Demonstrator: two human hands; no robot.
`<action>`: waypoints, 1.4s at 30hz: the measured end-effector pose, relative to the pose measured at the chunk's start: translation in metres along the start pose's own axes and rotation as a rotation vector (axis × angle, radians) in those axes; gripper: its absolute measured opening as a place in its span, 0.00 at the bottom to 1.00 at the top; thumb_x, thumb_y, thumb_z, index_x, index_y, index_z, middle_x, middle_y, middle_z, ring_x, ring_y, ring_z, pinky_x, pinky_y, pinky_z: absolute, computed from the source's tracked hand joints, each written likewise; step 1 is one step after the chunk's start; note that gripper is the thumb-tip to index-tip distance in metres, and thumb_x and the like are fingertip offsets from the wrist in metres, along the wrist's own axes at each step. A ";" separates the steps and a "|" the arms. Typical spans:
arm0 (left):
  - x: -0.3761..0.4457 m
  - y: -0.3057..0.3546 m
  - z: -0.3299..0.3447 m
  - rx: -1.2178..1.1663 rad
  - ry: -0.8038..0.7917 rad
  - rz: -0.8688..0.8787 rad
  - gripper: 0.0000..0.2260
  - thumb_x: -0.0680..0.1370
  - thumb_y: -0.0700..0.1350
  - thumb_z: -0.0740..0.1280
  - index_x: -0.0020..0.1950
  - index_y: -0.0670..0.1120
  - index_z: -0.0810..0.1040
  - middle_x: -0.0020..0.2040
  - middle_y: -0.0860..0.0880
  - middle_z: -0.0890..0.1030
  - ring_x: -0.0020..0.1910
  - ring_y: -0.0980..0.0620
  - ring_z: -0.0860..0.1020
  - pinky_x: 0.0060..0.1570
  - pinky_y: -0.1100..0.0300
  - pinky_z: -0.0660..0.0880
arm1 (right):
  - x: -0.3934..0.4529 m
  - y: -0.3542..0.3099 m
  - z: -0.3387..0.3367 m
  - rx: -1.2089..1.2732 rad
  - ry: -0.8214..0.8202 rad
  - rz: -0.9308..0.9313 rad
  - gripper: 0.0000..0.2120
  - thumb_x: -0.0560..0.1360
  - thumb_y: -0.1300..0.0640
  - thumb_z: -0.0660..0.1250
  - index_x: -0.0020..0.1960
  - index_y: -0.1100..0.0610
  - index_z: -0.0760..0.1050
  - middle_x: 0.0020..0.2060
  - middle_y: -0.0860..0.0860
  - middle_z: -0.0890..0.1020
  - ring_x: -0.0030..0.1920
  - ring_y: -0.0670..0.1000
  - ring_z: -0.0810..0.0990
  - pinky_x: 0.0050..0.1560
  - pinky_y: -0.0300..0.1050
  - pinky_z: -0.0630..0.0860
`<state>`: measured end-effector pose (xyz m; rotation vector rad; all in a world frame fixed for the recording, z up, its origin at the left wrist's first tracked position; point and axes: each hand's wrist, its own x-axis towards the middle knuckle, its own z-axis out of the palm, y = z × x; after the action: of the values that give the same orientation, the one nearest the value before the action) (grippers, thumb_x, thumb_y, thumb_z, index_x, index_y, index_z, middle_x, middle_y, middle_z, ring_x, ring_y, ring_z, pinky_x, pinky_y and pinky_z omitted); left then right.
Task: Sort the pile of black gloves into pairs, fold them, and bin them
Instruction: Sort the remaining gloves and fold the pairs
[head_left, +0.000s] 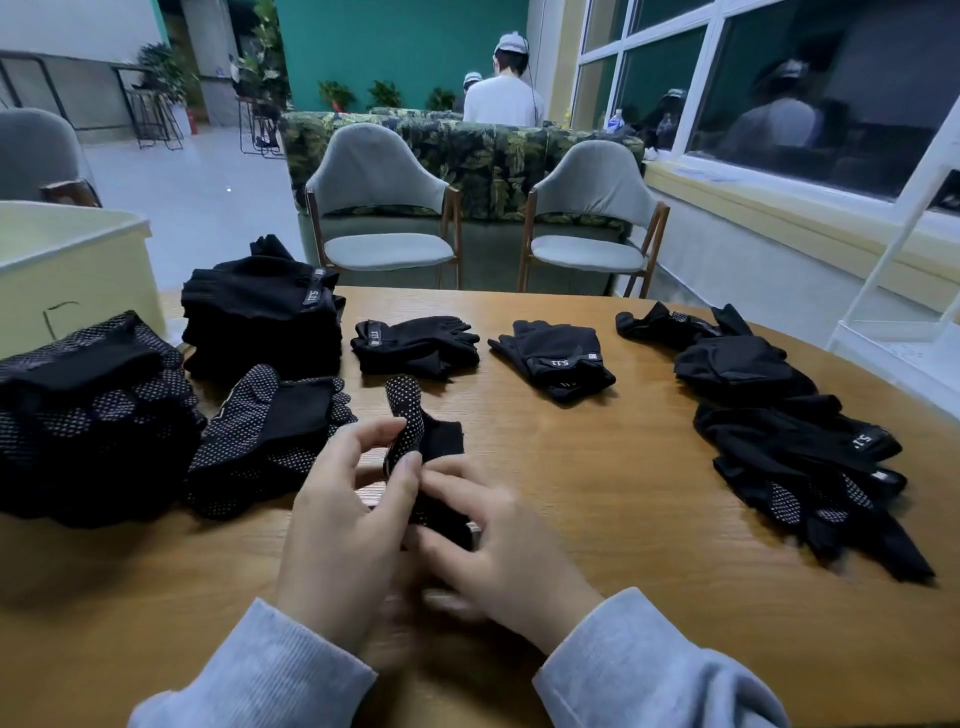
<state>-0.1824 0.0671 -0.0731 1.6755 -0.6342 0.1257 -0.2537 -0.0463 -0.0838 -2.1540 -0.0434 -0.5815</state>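
Both hands work on one black glove with white grip dots (415, 436) at the middle of the wooden table (597, 519). My left hand (343, 525) pinches its dotted edge between thumb and fingers. My right hand (498, 551), blurred, curls over the glove's lower part. Dotted gloves lie in a heap (93, 415) at the left, with one more dotted pair (270, 431) beside it. A tall stack of folded black gloves (265, 312) stands at the back left. Two folded pairs (415, 345) (558, 358) lie at the back centre. A loose pile of unsorted gloves (795, 431) spreads along the right.
A pale yellow bin (67, 260) stands off the table's left back corner. Two grey chairs (384, 208) (592, 218) face the far edge, with a leaf-patterned sofa behind. A window wall and a white rack run along the right. A person in white stands far back.
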 end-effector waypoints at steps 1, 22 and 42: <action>0.001 0.001 -0.003 0.001 0.015 0.016 0.10 0.71 0.50 0.65 0.51 0.58 0.76 0.49 0.59 0.80 0.47 0.59 0.79 0.48 0.55 0.78 | 0.000 -0.001 0.001 -0.005 -0.015 -0.013 0.21 0.72 0.48 0.64 0.63 0.54 0.76 0.55 0.45 0.76 0.57 0.42 0.74 0.59 0.39 0.71; 0.018 -0.003 -0.074 0.256 -0.379 0.221 0.14 0.71 0.42 0.63 0.50 0.61 0.78 0.55 0.63 0.77 0.57 0.63 0.75 0.55 0.75 0.66 | 0.048 -0.019 -0.009 -0.092 -0.071 -0.041 0.11 0.69 0.61 0.74 0.46 0.49 0.76 0.40 0.40 0.77 0.44 0.39 0.75 0.46 0.31 0.70; 0.047 -0.014 -0.101 0.091 -0.154 0.135 0.23 0.72 0.38 0.70 0.60 0.62 0.78 0.51 0.60 0.82 0.48 0.63 0.80 0.46 0.73 0.73 | 0.089 -0.023 0.023 0.059 -0.105 -0.136 0.27 0.74 0.65 0.63 0.65 0.38 0.66 0.55 0.47 0.74 0.51 0.45 0.75 0.53 0.38 0.73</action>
<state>-0.1092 0.1475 -0.0432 1.7409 -0.8693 0.1245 -0.1708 -0.0298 -0.0409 -2.1342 -0.2628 -0.5367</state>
